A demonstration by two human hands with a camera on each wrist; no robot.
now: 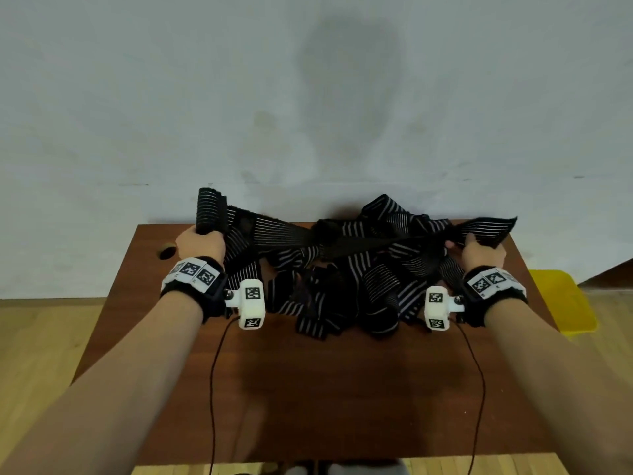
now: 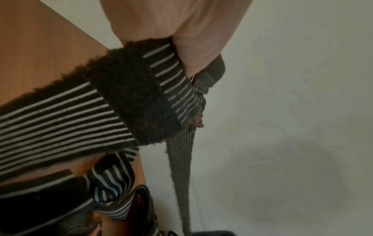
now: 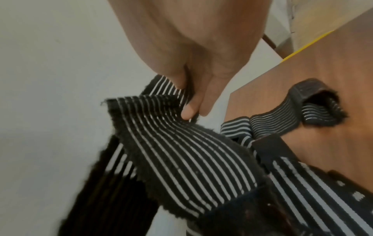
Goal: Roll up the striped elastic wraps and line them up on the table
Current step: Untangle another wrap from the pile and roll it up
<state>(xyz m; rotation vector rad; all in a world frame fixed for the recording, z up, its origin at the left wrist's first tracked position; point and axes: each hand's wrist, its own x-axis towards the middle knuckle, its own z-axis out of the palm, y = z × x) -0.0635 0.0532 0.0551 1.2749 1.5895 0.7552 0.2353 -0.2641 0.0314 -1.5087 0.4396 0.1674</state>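
Note:
A black elastic wrap with thin white stripes point(image 1: 274, 231) is stretched above the far half of the table between both hands. My left hand point(image 1: 200, 243) grips its left end point(image 2: 161, 67), which folds over the fist and carries a fuzzy black fastening patch point(image 2: 133, 102). My right hand point(image 1: 481, 250) pinches the right end point(image 3: 161, 127) between thumb and fingers point(image 3: 189, 111). Beneath the stretched wrap, a tangled pile of several more striped wraps point(image 1: 349, 296) lies on the table.
The brown wooden table point(image 1: 325, 389) stands against a pale wall, with a round cable hole point(image 1: 166, 252) at its far left corner. A yellow object point(image 1: 565, 303) sits on the floor right of the table. Thin cables point(image 1: 214, 371) hang from both wrist cameras.

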